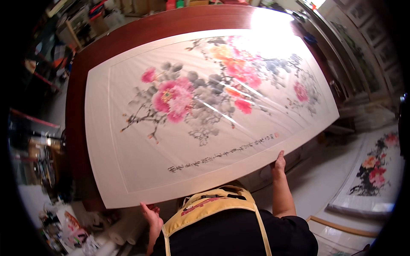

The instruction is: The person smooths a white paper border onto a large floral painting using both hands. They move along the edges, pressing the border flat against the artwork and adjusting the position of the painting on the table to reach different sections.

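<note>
A large flower painting (205, 123) with a wide pale border lies over the table, tilted across the view. Pink, red and orange blooms, grey leaves and a line of dark brush writing cover it. Its glossy surface shows bright streaks and slight ripples. My left hand (152, 215) grips the near edge close to the left corner, the thumb by the border. Farther right along the same edge, my right hand (279, 164) has its thumb on top and its other fingers hidden underneath. Both hands are closed on the board.
The red-brown table (141, 27) shows beyond and left of the painting. Another flower painting (371, 170) leans low at the right, near a wooden frame (341, 227). White rolls (124, 230) lie below left. Cluttered shelves (51, 158) line the left side; strong glare covers the far right corner.
</note>
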`<state>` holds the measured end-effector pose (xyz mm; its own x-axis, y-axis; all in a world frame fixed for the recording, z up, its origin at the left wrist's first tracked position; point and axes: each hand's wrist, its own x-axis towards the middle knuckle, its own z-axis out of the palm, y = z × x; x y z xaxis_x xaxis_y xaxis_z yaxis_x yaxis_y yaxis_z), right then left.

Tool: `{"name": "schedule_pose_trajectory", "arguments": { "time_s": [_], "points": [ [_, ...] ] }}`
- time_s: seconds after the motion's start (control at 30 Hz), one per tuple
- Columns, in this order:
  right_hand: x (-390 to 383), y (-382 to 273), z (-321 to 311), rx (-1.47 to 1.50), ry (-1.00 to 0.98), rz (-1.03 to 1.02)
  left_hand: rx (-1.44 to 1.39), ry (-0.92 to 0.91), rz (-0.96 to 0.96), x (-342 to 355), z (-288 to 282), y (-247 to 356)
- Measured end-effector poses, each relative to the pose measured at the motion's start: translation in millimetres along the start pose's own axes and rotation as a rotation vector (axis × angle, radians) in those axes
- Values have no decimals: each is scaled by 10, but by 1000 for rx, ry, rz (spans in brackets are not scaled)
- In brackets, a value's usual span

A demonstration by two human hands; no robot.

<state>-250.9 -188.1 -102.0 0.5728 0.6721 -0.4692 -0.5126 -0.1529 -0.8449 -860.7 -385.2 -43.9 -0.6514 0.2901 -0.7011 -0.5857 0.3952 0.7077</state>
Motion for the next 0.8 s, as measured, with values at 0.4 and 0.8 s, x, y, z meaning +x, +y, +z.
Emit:
{"name": "schedule_pose_trajectory", "arguments": {
  "time_s": [0.4, 0.8],
  "points": [
    [-323, -116, 326, 125, -22, 196, 15, -56, -106, 76, -24, -130],
    [-404, -314, 290, 32, -96, 308, 61, -83, -122, -229, 331, -343]
  ]
}}
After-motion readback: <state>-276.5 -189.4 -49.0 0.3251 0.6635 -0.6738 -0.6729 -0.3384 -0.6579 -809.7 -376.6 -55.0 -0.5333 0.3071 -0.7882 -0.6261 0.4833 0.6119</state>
